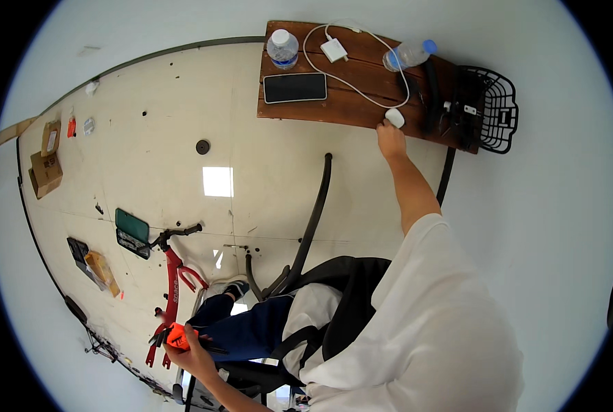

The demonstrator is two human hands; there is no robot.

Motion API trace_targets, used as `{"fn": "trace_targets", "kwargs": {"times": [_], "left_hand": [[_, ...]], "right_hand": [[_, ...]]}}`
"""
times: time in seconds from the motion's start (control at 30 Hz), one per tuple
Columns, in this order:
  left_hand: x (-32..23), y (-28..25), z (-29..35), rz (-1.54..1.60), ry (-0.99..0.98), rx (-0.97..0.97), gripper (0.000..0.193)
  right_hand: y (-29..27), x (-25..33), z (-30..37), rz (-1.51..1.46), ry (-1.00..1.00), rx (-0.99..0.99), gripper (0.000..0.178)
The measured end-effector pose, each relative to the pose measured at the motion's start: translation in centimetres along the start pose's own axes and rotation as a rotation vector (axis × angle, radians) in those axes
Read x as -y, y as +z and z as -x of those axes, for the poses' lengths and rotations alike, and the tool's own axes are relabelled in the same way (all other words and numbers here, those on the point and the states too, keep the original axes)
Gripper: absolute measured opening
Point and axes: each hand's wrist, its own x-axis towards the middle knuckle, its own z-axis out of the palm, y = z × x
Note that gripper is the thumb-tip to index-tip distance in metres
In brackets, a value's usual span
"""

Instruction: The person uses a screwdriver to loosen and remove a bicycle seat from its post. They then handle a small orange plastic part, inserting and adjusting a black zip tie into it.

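My right hand reaches to the near edge of a wooden table. Its fingers are closed on a small white rounded case, like an earbud case, at the edge of the tabletop. In my left hand, low at the left, is an orange hex key set with black rods sticking out at both ends. Close by that hand stands a red bike frame with a fork and a black handlebar.
On the table are a phone, an upright bottle, a white charger with its cable, a lying bottle and a black wire basket. An open green toolbox and cardboard boxes lie on the floor.
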Motion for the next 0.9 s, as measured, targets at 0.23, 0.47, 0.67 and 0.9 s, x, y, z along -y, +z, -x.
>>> {"fn": "trace_targets", "kwargs": {"times": [0.23, 0.47, 0.67, 0.9], "left_hand": [[0.2, 0.5, 0.1, -0.004, 0.013, 0.042, 0.033], [1.0, 0.4, 0.3, 0.036, 0.019, 0.033, 0.031], [1.8, 0.2, 2.6, 0.171, -0.021, -0.047, 0.028], [2.6, -3.0, 6.5, 0.26, 0.055, -0.287, 0.038]], "right_hand": [[-1.3, -1.1, 0.6, 0.034, -0.125, 0.001, 0.009], [-3.0, -1.8, 0.1, -0.052, -0.168, -0.134, 0.015], [-11.9, 13.1, 2.3, -0.919, -0.117, -0.076, 0.015], [-25.8, 29.8, 10.0, -1.296, -0.988, 0.557, 0.017]]}}
